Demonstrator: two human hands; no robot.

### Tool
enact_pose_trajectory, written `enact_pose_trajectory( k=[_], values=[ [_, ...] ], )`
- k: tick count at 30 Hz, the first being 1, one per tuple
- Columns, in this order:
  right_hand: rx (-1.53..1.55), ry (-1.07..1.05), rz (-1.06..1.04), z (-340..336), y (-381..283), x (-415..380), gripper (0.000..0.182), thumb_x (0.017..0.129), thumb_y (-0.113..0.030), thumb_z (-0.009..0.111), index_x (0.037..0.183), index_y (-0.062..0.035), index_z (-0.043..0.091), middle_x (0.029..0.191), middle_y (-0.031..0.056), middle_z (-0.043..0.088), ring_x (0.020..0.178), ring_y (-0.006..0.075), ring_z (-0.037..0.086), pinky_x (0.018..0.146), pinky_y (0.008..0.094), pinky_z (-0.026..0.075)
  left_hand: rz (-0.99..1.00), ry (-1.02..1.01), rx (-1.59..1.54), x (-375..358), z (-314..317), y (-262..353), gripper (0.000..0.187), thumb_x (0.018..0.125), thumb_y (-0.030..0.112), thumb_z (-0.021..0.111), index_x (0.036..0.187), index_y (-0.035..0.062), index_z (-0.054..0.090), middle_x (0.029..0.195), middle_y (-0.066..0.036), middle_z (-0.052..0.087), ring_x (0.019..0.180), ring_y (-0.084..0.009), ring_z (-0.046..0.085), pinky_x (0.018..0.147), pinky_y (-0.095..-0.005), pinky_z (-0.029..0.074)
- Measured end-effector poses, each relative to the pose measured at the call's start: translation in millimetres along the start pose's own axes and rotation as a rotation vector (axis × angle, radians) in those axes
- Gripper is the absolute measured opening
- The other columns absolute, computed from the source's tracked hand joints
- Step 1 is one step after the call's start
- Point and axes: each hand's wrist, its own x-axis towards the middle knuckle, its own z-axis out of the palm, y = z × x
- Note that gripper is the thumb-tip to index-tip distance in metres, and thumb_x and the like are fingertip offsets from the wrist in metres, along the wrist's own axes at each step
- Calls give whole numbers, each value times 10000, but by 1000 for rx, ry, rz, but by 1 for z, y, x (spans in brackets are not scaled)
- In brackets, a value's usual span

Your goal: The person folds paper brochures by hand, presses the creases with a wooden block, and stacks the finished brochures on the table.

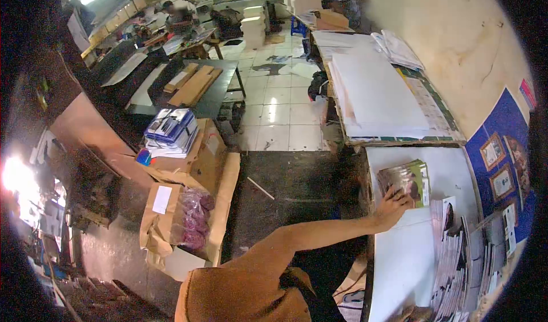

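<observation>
My left hand (393, 207) reaches out over a white table (405, 253), its fingers closed on the near corner of a small stack of green-edged booklets (412, 180). My bare forearm runs back to an orange sleeve at the bottom of the view. Only a sliver of my right hand (412, 313) shows at the bottom edge, by the white sheet and the rows of magazines (456, 259). Its fingers are cut off.
Large white sheets (374, 94) lie stacked on the bench beyond. A blue board with pictures (502, 162) hangs on the right wall. Left of the tiled aisle are cardboard boxes (194, 168), a bag of dark red items (193, 222) and a dark table with boards (194, 85). People work at the far back.
</observation>
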Motion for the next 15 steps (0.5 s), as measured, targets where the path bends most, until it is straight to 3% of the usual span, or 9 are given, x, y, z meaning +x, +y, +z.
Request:
enact_pose_trajectory(
  k=[1,4,5,7,10,12,14,15],
  values=[
    [-27,36,4,6,-2,0,311,1012,-225,595,1192,2,482,794,53,489,684,204,492,583,369,476,49,91,-48,3,-3,-3,258,844,177,579,1079,170,685,1126,-3,690,1171,-202,607,1114,-456,389],
    [-279,94,-124,15,-12,-4,487,991,-204,627,1381,3,421,796,38,434,683,189,437,581,374,459,-17,-117,-88,10,8,0,268,837,150,584,1082,173,692,1080,-41,707,1026,-243,671,948,-435,527],
    [-247,38,-200,10,-6,-1,688,962,-210,673,1500,9,305,783,35,443,687,190,448,585,365,459,27,-130,-106,12,-10,0,267,840,149,581,1083,166,690,1040,-52,709,967,-254,680,887,-442,542],
    [-226,7,-223,5,-7,-1,687,958,-224,681,1488,15,317,786,42,447,684,190,456,595,346,462,126,-168,-155,14,-44,13,266,845,147,576,1086,151,687,961,-73,714,850,-277,698,765,-456,573],
    [-285,28,-155,3,-6,-5,707,951,-279,691,1468,38,329,775,50,448,678,186,449,609,352,463,232,23,-454,2,-54,53,126,846,196,587,906,134,679,798,-125,677,750,-309,680,680,-423,555],
    [-338,57,-99,1,-3,-6,685,947,-297,688,1437,51,358,797,67,472,697,194,467,634,368,473,290,-16,-451,-32,-46,85,111,851,204,581,862,135,667,736,-120,658,697,-322,657,611,-447,538],
    [-397,29,-148,9,-23,-6,617,946,-286,675,1387,57,412,853,96,521,741,212,514,673,386,491,500,-12,-709,-57,-31,103,97,810,204,592,822,143,667,677,-107,637,654,-322,643,540,-457,508],
    [-433,-7,-205,15,-38,-6,585,945,-280,668,1362,60,438,881,110,546,763,221,538,693,395,501,568,-40,-633,-68,-31,105,98,778,219,602,782,147,669,637,-95,621,638,-316,637,523,-462,492]
  ],
)
